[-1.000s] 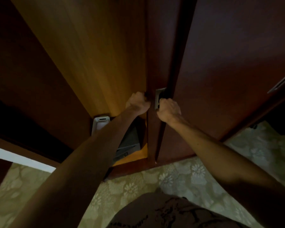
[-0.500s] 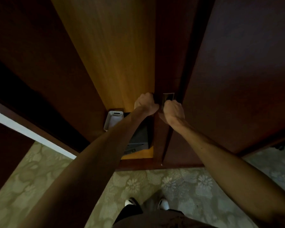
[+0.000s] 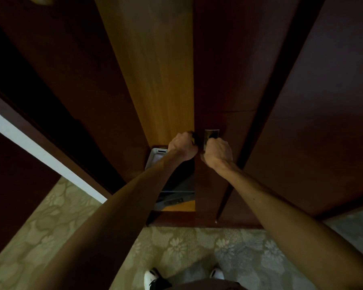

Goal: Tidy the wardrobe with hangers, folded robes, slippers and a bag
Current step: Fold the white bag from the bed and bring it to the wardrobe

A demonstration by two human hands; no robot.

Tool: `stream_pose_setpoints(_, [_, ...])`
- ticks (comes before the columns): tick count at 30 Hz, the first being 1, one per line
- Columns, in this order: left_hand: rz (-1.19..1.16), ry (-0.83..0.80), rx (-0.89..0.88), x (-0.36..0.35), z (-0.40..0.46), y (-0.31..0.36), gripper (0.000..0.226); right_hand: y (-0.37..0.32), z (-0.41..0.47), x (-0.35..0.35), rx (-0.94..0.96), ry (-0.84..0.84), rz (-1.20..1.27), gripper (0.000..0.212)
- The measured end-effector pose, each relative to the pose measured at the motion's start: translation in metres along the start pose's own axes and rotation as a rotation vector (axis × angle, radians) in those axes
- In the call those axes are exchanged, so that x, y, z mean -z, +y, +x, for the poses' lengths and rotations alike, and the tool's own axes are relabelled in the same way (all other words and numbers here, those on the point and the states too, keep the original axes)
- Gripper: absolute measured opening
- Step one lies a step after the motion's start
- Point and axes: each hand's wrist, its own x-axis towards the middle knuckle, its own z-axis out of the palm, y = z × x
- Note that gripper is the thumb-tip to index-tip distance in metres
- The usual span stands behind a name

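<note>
left hand (image 3: pixel 182 145) curling its fingers round the sliding door (image 3: pixel 214 80) edge | right hand (image 3: pixel 218 152) hooking fingers into the recessed handle (image 3: pixel 211 136) | wardrobe (image 3: pixel 155 70) standing partly open, grey tray (image 3: pixel 155 158) inside | risk: left fingers getting pinched if the door is sliding shut

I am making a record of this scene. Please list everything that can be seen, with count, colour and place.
wardrobe door: one, dark red-brown, centre, partly open
door handle: one, silver, recessed, on the door edge
tray: one, white, inside the wardrobe, low
safe: one, dark grey, inside, below the tray
carpet: one, pale green flowered, floor
shoes: two, white and black, bottom edge
left hand: grip on the door edge
right hand: grip at the door handle
</note>
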Motion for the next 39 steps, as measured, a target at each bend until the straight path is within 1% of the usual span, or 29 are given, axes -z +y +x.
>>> stream_pose_setpoints(10, [0.039, 0.020, -0.005, 0.040, -0.003, -0.069, 0.030, -0.076, -0.006, -0.024, -0.009, 0.022, -0.005, 0.017])
stream_pose_setpoints(16, [0.029, 0.047, 0.001, 0.063, -0.008, -0.118, 0.030, -0.126, -0.011, -0.038, 0.000, -0.015, -0.006, 0.022])
stream_pose_setpoints(23, [0.034, 0.078, 0.049, 0.085, -0.019, -0.169, 0.028, -0.179, -0.012, -0.061, 0.040, -0.037, -0.001, 0.016])
stream_pose_setpoints(30, [0.188, 0.122, 0.131, 0.101, -0.041, -0.199, 0.039, -0.224, -0.016, -0.077, 0.098, -0.039, -0.029, 0.015])
stream_pose_setpoints(34, [0.195, 0.137, 0.137, 0.113, -0.050, -0.211, 0.030, -0.247, -0.020, -0.087, 0.138, -0.006, -0.099, 0.017])
stream_pose_setpoints(39, [0.187, 0.194, 0.155, 0.124, -0.057, -0.228, 0.029, -0.274, -0.019, -0.094, 0.161, -0.027, -0.128, 0.020])
